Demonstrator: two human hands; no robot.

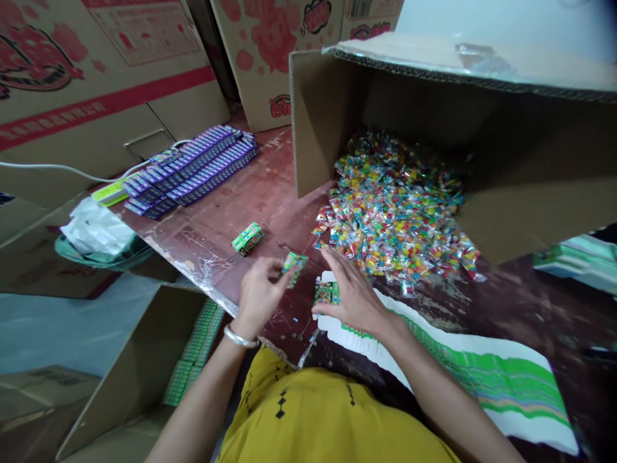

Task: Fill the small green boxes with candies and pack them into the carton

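Pinched between the thumb and fingers of my left hand (263, 286) is a small green candy box (295, 267), held above the table. My right hand (354, 292) has its thumb and fingers apart, over the near end of a long fanned row of flat green-and-white cartons (463, 366). An end carton (326, 292) with white flaps shows between that thumb and the fingers; whether they touch it I cannot tell. Beyond my left hand, a small block of green boxes (247, 238) lies on the table. A heap of small clear candy packets (395, 212) spills toward my right hand.
The heap comes out of a large cardboard box (318, 122) on its side. Stacked purple boxes (193, 167) lie at the table's left, near a white cable (72, 170). Below left, an open carton (130, 366) holds rows of green boxes (195, 347). Large printed cartons (110, 83) stand behind.
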